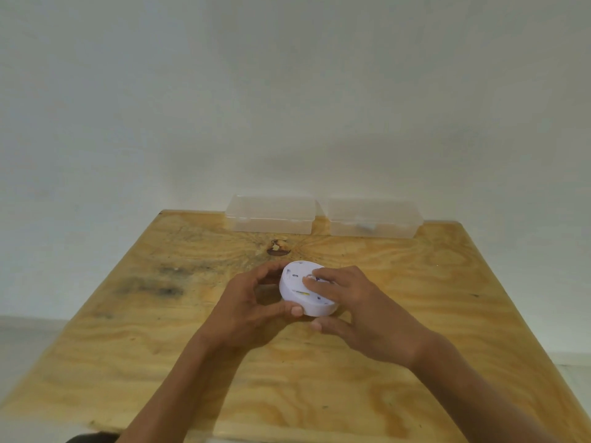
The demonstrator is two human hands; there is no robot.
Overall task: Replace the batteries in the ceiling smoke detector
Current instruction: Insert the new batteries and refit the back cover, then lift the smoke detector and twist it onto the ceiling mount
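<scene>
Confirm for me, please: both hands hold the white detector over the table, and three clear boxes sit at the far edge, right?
Not quite: the head view shows two clear boxes, not three. The rest holds: both hands hold the white detector over the table.

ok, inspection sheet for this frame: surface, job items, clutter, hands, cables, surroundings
Surface: plywood table, dark knot and grey smudges.
Job's things: white round smoke detector, tilted, back face up, held just above the table.
Clutter: two closed clear plastic boxes at the far edge, left box and right box; right one holds a small grey item, unclear.
Grippers: left hand grips the detector's rim; right hand fingers press its back.
Cables: nothing seen.
Surroundings: plain pale wall.
</scene>
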